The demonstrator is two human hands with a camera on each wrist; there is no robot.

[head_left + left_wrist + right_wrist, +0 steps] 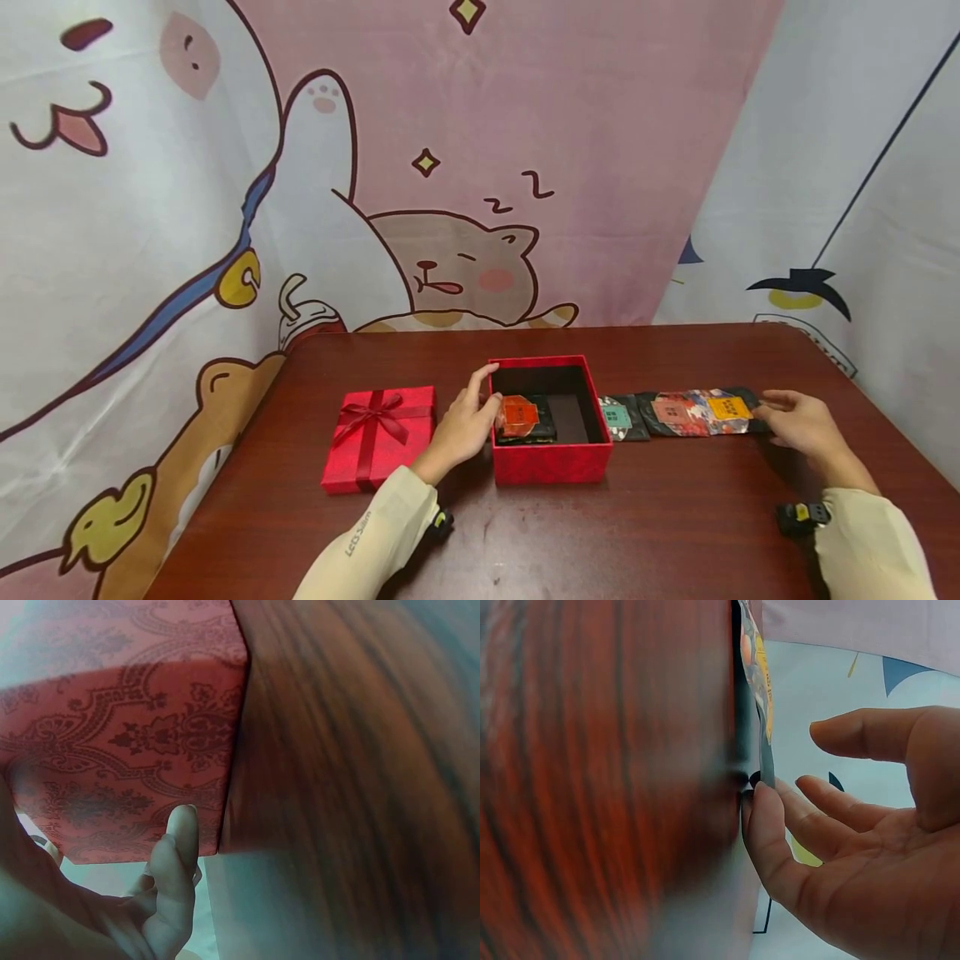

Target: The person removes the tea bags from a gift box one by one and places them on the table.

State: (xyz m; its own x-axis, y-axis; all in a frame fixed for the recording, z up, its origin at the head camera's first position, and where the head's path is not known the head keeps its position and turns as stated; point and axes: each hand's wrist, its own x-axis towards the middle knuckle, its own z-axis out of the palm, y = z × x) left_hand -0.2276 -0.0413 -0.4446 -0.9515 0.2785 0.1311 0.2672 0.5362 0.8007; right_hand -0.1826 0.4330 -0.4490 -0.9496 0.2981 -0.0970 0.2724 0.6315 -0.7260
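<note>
looking down from my head, i have the fingers of my right hand (804,427) touching the outer end of the yellow-labelled packet (731,409), which lies toward the right edge of the counter (637,533), last in a row past a teal-labelled packet (624,415) and a pink-labelled packet (675,412). my left hand (459,425) is at the red box (551,465), mid-counter, thumb over its left rim; an orange-labelled packet (525,417) sits inside, and the ribbon-tied lid (384,440) lies toward the counter's left edge. at my left wrist, one finger lies along the box's patterned outer wall, so thumb and fingers seem to grip that side; i'd want this hold light, just enough to stop any sliding. at my right wrist, a fingertip meets the packet's thin end close to the counter while my thumb stands apart above: spread, nothing pinched. i'd ease a fingertip under that end, then bring the thumb down on the margin, gently, since the other end seems to meet its neighbour and a hurried pinch could drag both.
</note>
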